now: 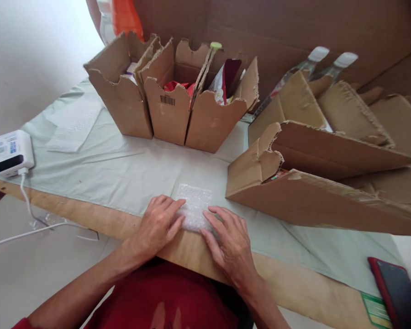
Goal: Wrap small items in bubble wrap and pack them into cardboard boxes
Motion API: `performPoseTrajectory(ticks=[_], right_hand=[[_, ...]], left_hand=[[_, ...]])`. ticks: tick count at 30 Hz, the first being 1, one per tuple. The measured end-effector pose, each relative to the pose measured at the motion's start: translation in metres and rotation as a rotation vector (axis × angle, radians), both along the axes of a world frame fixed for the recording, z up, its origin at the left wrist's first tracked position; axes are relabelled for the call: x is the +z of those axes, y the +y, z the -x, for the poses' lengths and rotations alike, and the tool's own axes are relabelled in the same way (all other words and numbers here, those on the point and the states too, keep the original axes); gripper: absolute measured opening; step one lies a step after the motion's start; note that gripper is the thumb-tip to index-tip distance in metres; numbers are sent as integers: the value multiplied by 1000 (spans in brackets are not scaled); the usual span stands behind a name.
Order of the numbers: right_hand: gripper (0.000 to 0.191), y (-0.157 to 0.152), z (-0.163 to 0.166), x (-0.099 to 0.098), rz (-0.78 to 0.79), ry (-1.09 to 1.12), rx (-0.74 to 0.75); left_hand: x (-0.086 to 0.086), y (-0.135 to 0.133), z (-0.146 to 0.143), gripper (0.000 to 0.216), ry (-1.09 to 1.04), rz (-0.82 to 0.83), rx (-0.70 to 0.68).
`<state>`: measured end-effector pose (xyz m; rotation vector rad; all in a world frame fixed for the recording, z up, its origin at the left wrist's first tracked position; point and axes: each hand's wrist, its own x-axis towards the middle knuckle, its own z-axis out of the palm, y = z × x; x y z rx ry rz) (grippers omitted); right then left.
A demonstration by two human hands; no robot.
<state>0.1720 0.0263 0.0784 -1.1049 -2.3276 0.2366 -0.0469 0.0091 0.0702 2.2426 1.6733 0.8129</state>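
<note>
A small piece of clear bubble wrap [196,205] lies on the pale green cloth [123,169] near the table's front edge. My left hand [157,225] rests on its left side, fingers stretched flat over it. My right hand [228,237] presses on its lower right part, fingers spread and flat. Neither hand is closed round anything.
Three torn cardboard boxes [171,105] stand at the back, holding red packets. A long cardboard box [315,183] lies on its side at the right, bottles [315,57] behind it. A white device [12,153] with a cable sits at the left. A red-edged phone [395,288] lies front right. More bubble wrap [73,125] lies back left.
</note>
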Motion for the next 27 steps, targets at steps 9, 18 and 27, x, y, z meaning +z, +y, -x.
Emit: performPoseTrajectory(ticks=[9,18,27], right_hand=[[22,12,9,-14,162,161,-102],[34,-28,-2,9,482,382,-184],[27,-37,-74,33,851,698,-242]], left_hand=[[5,-15,4,35,-620,251,270],[7,-31,-25,44,-1179,716,236],[36,0,-41,51,-624,240,-165]])
